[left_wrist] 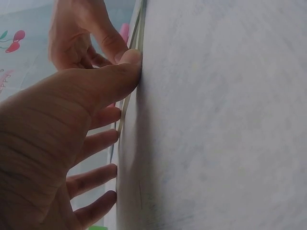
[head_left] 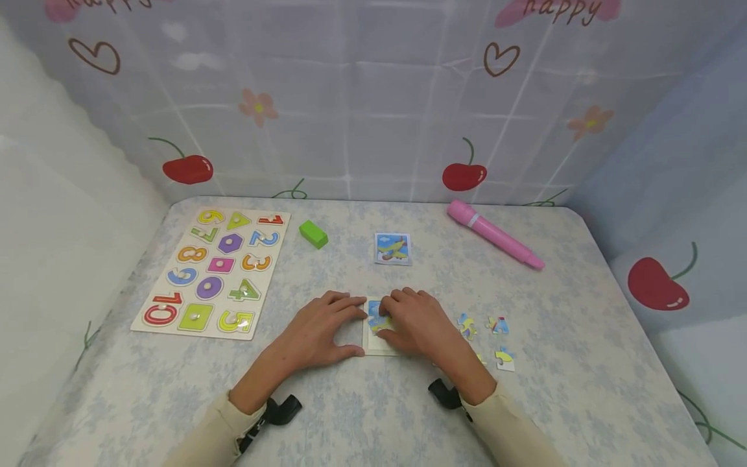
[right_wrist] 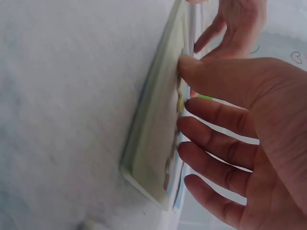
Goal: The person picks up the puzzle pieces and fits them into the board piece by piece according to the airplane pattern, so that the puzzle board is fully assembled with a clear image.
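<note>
Head view: we had the left hand [head_left: 315, 331] braced along the left edge of a flat cream puzzle tray [head_left: 380, 348], presumably to stop it sliding; fingers loosely extended, gripping nothing. The right hand [head_left: 417, 321] lay over the tray, fingertips on blue-and-yellow printed pieces [head_left: 375, 314] inside it, likely to settle them. Loose jigsaw pieces [head_left: 505, 359] lay right of the tray, probably for easy reach; the small airplane picture card [head_left: 393, 249] beyond it, likely as reference.

Counts: one tray, one card, at least four loose pieces (arm hid some), one green rectangular block [head_left: 314, 234] beyond-left, one pink pen-shaped stick [head_left: 496, 235] beyond-right, one cream board [head_left: 189, 293] with fifteen number/shape inserts, left.

Left wrist view: thumb and fingertips touched the tray's edge.

Right wrist view: fingers nearly straight against the tray's pieces, unclenched.
</note>
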Demonstrator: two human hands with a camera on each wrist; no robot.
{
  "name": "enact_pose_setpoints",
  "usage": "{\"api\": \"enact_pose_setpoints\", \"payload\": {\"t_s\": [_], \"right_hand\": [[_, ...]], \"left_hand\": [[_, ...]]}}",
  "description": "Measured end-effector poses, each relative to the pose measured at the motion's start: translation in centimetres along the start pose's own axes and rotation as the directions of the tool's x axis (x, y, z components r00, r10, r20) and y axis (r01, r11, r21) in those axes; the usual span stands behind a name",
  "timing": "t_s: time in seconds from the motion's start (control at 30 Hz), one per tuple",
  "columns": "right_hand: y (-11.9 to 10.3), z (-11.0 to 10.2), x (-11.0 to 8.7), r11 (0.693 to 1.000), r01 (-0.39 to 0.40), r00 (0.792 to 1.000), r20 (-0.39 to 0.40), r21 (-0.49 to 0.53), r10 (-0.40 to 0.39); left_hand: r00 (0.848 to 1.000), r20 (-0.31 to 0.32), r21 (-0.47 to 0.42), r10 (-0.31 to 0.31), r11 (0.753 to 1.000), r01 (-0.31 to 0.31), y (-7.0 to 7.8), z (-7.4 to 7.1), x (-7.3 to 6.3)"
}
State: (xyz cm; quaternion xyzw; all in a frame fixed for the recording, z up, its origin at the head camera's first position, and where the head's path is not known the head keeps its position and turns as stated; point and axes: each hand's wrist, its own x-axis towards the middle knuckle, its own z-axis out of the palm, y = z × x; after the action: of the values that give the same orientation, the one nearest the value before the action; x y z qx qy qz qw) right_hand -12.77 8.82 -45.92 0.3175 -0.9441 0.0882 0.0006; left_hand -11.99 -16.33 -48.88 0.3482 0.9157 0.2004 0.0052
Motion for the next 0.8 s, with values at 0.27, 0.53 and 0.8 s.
{"api": "enact_pose_setpoints", "payload": {"t_s": [0.27, 0.53, 0.8], "right_hand": [[-0.16, 0.66, 0.19, 0.999, -0.032, 0.998, -0.046, -0.044, 0.03], [-0.29, 0.91, 0.1, 1.0, 0.021, 0.997, -0.077, 0.016, -0.02], [-0.32, 0.76, 0.04, 0.996, 0.061, 0.996, -0.072, 0.065, -0.056]], "left_hand": [[1.0, 0.002, -0.003, -0.007, 1.0, 0.007, 0.05, -0.01, 0.07], [1.0, 0.003, -0.009, -0.002, 1.0, 0.002, 0.05, -0.04, 0.11], [1.0, 0.013, -0.004, -0.004, 1.0, 0.004, -0.06, 0.02, 0.09]]}}
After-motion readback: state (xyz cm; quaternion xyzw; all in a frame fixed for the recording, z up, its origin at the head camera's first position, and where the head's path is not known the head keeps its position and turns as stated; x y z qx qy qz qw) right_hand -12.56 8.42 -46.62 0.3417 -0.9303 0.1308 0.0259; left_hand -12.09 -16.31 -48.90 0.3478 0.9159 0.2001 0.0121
